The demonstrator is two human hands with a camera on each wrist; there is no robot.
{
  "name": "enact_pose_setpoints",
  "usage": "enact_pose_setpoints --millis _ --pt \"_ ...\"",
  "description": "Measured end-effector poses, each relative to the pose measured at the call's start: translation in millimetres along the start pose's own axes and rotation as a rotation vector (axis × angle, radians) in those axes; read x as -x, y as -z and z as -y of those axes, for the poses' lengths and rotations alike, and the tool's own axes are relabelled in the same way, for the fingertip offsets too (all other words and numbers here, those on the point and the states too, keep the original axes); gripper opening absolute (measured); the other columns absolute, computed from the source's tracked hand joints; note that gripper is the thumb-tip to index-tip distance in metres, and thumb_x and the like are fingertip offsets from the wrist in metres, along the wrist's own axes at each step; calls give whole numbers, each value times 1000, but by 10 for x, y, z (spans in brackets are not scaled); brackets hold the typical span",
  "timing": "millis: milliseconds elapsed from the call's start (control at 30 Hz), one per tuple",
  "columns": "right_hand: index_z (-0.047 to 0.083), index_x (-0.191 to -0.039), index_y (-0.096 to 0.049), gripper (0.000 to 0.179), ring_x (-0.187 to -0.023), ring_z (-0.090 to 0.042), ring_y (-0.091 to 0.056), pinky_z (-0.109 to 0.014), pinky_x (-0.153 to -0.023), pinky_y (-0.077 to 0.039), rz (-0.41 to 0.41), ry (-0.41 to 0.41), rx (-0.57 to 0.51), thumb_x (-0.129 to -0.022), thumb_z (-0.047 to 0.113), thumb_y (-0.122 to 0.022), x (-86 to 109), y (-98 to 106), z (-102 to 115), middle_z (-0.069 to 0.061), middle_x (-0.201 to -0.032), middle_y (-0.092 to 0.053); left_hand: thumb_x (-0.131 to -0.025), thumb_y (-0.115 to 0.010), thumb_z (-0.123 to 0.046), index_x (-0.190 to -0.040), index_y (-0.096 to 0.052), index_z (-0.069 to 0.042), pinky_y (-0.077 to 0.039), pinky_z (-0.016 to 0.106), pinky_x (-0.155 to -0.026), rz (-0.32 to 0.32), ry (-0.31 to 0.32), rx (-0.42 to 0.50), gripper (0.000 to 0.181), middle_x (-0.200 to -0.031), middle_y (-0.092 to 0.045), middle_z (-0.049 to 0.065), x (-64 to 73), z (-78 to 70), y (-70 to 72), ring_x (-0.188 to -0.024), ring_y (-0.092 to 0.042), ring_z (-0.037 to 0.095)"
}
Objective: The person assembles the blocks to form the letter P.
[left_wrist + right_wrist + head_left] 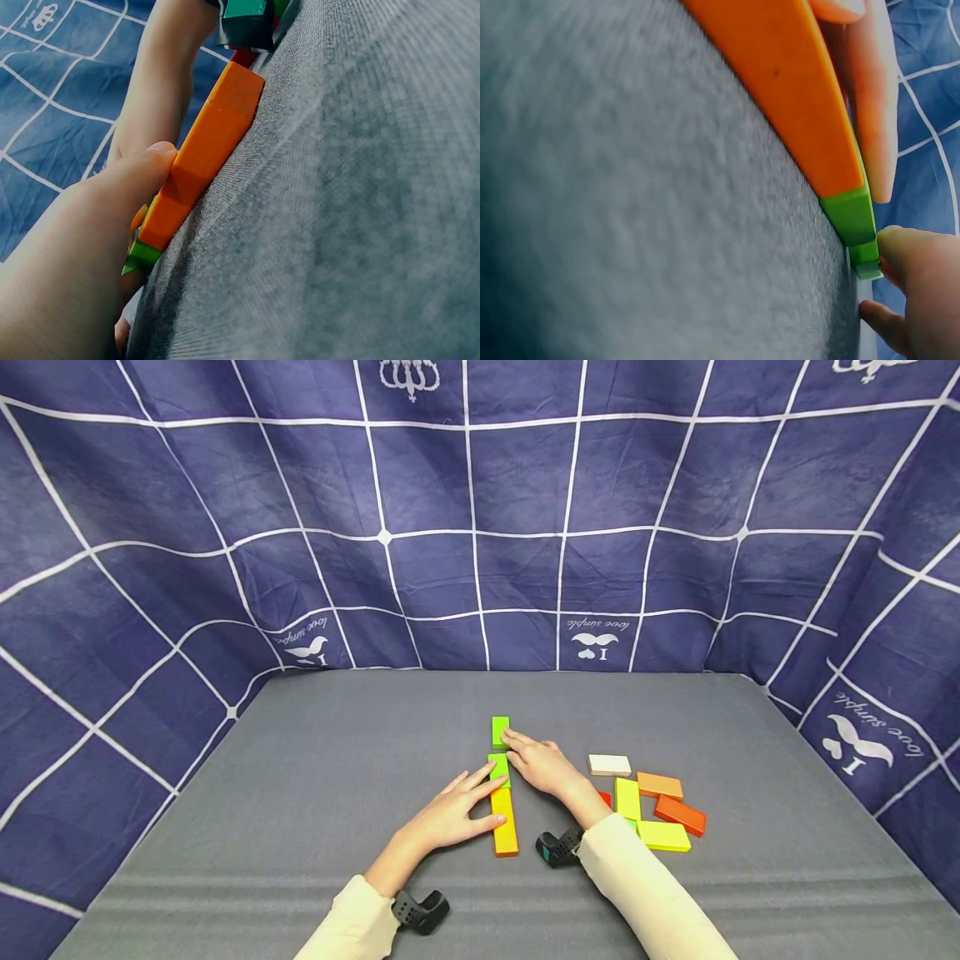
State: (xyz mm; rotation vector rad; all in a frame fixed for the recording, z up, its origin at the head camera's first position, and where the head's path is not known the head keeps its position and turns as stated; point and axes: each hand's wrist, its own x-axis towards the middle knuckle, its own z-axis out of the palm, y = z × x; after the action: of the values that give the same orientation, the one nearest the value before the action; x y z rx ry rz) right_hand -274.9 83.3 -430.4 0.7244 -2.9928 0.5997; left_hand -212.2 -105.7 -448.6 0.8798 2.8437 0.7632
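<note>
Down the middle of the grey table lies a line of rectangular blocks. Its near part is an orange block (505, 831), whose end meets a green block (498, 764). A second green block (500, 728) lies farther off, a narrow gap away in the head view. My left hand (453, 814) rests over the near part with spread fingers. Its thumb (161, 154) touches the orange block, and its fingertips lie on the near green block. My right hand (546, 766) reaches from the right with extended fingers, and its fingertips touch the far green block.
Right of the line lie a white block (609, 765), an orange block (662, 786), a red-orange block (680, 816) and yellow blocks (663, 836). A red block (605, 797) and a green one are partly hidden by the right arm. A blue checked curtain (517, 568) borders the grey table (337, 760).
</note>
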Motion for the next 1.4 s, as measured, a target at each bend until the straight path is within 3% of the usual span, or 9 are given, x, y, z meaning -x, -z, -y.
enact_pose_setpoints --millis 233,500,967,1400 --pt "19 -134 -46 39 -131 -16 -39 -57 -107 -22 -1 2 -49 -96 27 -42 42 -63 -9 3 -143 -41 -86 -49 -53 -139 -38 -26 -19 47 -113 14 8 6 61 -152 -22 -3 5 -6 11 -139 -20 29" --pt "18 -132 -49 37 -131 -19 -39 -59 -109 -15 -91 41 -117 -96 25 -44 133 -158 -27 1 -141 -44 -86 -48 -54 -139 -38 -26 -19 49 -113 15 11 14 61 -152 -21 -3 14 -16 21 -139 -19 31" --pt "18 -133 -48 37 -132 -21 -37 -59 -109 -13 -130 67 -128 -97 23 -42 183 -209 -47 0 -142 -42 -87 -47 -53 -139 -37 -28 -17 46 -114 21 -5 9 59 -152 -20 -5 17 -33 33 -139 -21 24" --pt "18 -126 -55 33 -126 -21 -45 -58 -109 -17 -203 60 -162 -95 22 -46 157 -252 -69 -3 -132 -52 -86 -46 -55 -140 -36 -29 -18 48 -113 13 1 10 60 -152 -21 -4 23 -1 2 -140 -21 25"
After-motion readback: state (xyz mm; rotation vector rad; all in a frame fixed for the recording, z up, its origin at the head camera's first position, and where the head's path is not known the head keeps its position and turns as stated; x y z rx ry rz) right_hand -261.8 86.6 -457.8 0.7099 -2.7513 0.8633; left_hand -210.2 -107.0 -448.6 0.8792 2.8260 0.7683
